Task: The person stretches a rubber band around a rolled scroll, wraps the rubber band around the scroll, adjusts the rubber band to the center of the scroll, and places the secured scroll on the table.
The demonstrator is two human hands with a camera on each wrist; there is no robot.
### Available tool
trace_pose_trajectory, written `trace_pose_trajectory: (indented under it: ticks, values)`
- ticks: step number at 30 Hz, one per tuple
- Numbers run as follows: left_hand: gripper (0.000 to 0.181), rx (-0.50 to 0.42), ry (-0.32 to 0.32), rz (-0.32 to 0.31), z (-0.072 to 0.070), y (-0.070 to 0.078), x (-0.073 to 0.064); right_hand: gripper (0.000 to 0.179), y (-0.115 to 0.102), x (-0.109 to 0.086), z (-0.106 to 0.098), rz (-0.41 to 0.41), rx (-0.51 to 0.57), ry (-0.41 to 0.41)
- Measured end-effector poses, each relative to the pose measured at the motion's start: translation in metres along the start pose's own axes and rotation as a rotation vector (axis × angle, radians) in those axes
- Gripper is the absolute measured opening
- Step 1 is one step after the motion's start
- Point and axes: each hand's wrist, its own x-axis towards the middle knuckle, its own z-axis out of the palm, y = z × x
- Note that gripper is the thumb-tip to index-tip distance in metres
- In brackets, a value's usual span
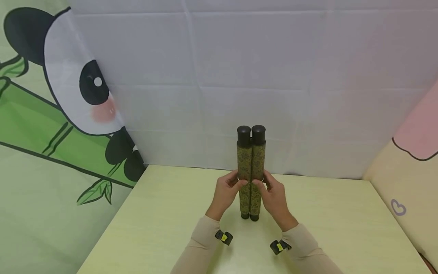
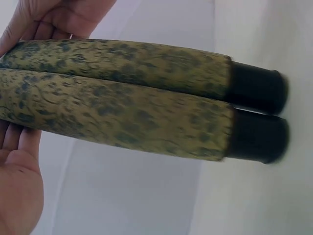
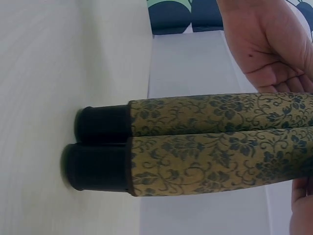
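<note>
A scroll, rolled into two side-by-side rolls, is held upright between both hands. Its covering is olive-gold with a dark floral pattern, and black knobs cap its ends. A thin white band crosses the rolls around mid-length. My left hand grips the left side, its thumb at the band; my right hand grips the right side, thumb likewise. Fingers behind the rolls are partly hidden. Both wrist views show the patterned scroll and its lower black knobs close to the tabletop; whether they touch it I cannot tell.
The pale yellow table spreads around the hands. Behind it hangs a white cloth backdrop. A printed panda and bamboo cloth borders the left, and a cream and pink cloth borders the right.
</note>
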Motion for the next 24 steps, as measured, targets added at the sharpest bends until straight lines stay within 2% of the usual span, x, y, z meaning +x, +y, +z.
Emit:
trace_pose_trajectory:
  ticks: [5,8,10,12,15,17,22,24]
  values:
    - [0.045,0.022,-0.013,-0.016,-0.006,-0.004,-0.014,0.044,-0.004,-0.012,0.006,0.015,-0.015,0.004]
    - [0.049,0.018,-0.025,-0.013,-0.008,-0.003,-0.019,0.044,-0.009,-0.018,0.008,0.014,-0.018,0.013]
    - [0.049,0.000,-0.033,-0.018,-0.009,-0.001,-0.021,0.042,-0.023,-0.020,0.009,0.031,-0.032,0.022]
    - [0.048,-0.015,-0.036,-0.029,-0.010,0.001,-0.023,0.042,-0.028,-0.023,0.011,0.050,-0.044,0.027]
    - [0.042,-0.021,-0.041,-0.055,-0.012,0.007,-0.028,0.046,-0.033,-0.027,0.014,0.078,-0.039,0.038]
    - [0.040,-0.016,-0.046,-0.061,-0.014,0.015,-0.031,0.047,-0.024,-0.033,0.018,0.086,-0.026,0.043]
    - [0.042,-0.025,-0.061,-0.038,-0.018,0.036,-0.039,0.044,-0.029,-0.042,0.023,0.086,-0.020,0.052]
    - [0.045,-0.031,-0.066,-0.043,-0.020,0.033,-0.042,0.043,-0.032,-0.045,0.024,0.081,-0.027,0.058]
